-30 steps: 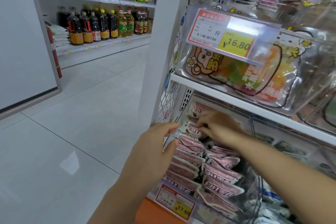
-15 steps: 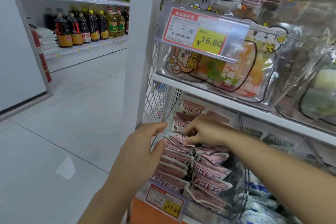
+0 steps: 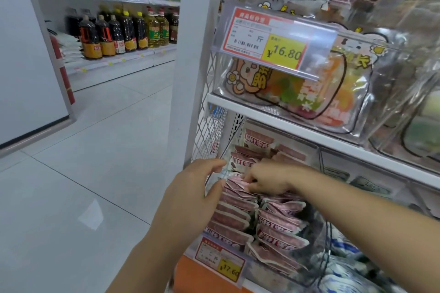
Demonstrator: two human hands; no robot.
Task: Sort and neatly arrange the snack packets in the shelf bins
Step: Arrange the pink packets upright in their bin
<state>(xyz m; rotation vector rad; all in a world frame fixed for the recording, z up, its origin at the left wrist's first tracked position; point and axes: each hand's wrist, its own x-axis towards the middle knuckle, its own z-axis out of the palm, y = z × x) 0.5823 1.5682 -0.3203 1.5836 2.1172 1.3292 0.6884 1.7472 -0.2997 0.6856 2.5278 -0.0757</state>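
Observation:
Several pink and maroon snack packets (image 3: 278, 228) lie stacked in two rows in a clear plastic bin (image 3: 325, 257) on the lower shelf. My right hand (image 3: 269, 179) reaches into the bin's back part, fingers curled on the top packets of the left row. My left hand (image 3: 192, 195) is at the bin's left wall, fingers relaxed and spread, thumb against the clear wall. More of the same packets (image 3: 257, 143) stand upright at the back of the bin.
Above, a white shelf (image 3: 309, 131) carries a clear bin of colourful cartoon bags (image 3: 297, 93) with a 16.80 price tag (image 3: 269, 39). A 17.60 tag (image 3: 220, 261) hangs on the lower bin. A white upright post (image 3: 195, 59), wire mesh side, tiled floor and bottle shelves lie left.
The view shifted so the shelf sits further left in frame. My right hand moved slightly down onto the top packets of the left row. My left hand stays at the bin's left wall.

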